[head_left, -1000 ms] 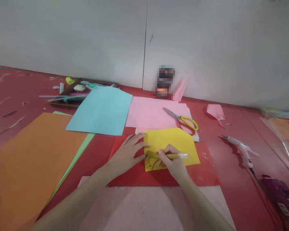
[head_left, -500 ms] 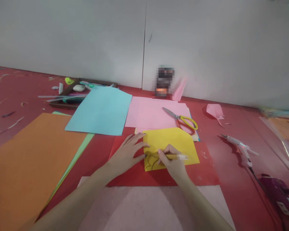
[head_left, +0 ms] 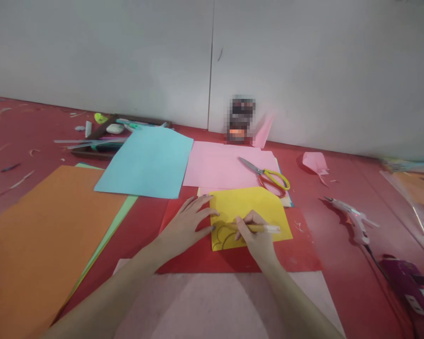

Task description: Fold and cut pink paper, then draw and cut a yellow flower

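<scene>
A yellow paper sheet (head_left: 247, 202) lies on a larger red sheet (head_left: 198, 261). Dark curved pencil lines show near its lower left corner. My right hand (head_left: 257, 240) grips a yellow pencil (head_left: 257, 228) with a pale end, its tip pointing left at the drawn curves. With fingers spread, my left hand (head_left: 191, 221) rests flat at the left edge of the yellow sheet, fingertips touching it. Just beyond the yellow sheet, scissors (head_left: 259, 172) with one yellow and one red handle lie on pink paper (head_left: 215, 165).
Blue paper (head_left: 148, 165) and orange paper (head_left: 56, 226) lie to the left. Behind them is a dark tray (head_left: 106, 125) of pens. On the right are a glue gun (head_left: 353, 219) with a cord, a purple power strip (head_left: 406, 282) and a pink paper piece (head_left: 315, 162). A white wall (head_left: 127, 61) closes the back.
My right hand and the pencil have shifted slightly to the right across the yellow sheet. My left hand stays in place.
</scene>
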Motion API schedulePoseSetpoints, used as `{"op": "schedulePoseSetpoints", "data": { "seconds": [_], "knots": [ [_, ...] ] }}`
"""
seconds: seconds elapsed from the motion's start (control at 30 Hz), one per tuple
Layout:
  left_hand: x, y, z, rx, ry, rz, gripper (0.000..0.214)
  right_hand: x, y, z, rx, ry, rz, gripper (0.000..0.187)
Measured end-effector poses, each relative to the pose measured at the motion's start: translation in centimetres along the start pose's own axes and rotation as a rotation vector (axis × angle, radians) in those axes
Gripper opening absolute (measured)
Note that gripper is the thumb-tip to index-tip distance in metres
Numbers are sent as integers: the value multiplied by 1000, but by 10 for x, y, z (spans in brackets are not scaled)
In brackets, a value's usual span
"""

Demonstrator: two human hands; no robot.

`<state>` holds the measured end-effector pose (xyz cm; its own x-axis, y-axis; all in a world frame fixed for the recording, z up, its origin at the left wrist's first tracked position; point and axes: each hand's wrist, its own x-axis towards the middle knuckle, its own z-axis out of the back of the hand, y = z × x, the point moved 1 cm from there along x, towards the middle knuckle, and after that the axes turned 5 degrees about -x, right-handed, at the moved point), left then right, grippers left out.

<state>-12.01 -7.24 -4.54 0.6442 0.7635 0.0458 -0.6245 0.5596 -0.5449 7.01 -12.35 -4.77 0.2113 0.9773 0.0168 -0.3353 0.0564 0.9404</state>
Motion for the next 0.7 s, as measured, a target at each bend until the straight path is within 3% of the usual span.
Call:
{"op": "schedulePoseSetpoints", "data": {
  "seconds": [0.7],
  "knots": [
    [1, 0, -1, 11, 12, 14, 24, -1, -1, 1, -8, -93, -38, 31]
  ]
}}
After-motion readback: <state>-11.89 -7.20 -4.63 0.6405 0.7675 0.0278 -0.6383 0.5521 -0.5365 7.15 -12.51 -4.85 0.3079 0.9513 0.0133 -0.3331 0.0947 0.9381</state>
